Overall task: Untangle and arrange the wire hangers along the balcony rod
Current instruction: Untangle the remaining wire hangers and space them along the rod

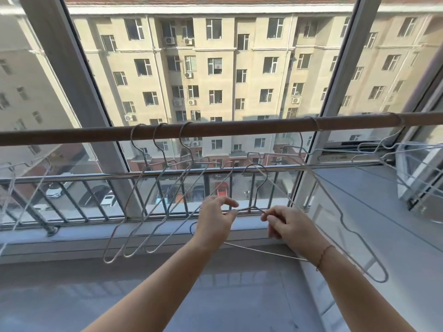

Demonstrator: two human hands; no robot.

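Far left, a pale hanger point(14, 178) dangles, half cut off by the frame edge. Along the brown rod point(239, 127) come three wire hangers point(160, 125), hooked side by side and slanting down toward the left, their lower loops in front of the window sill point(72, 238). Now the centre: the left hand point(215, 221) is up in front of the metal railing point(96, 178), its grip pinching one shoulder of the loose hanger point(263, 251) between thumb and fingertips. That hanger is off the rod, hook pointing up just below it, bottom wire running under both wrists. The right hand point(290, 226) has its grip pinching the other shoulder, fingers curled in tight, a thin cord bracelet point(323, 256) on the wrist. Just right of that, a long hanger point(314, 123) is hooked on the rod and sweeps down past the right forearm; its wire crosses the loose hanger's hook, and whether the two are caught I cannot tell. Far right, a bunch of hangers point(393, 149) hangs from the rod, wires overlapping, above the grey surface point(359, 200).
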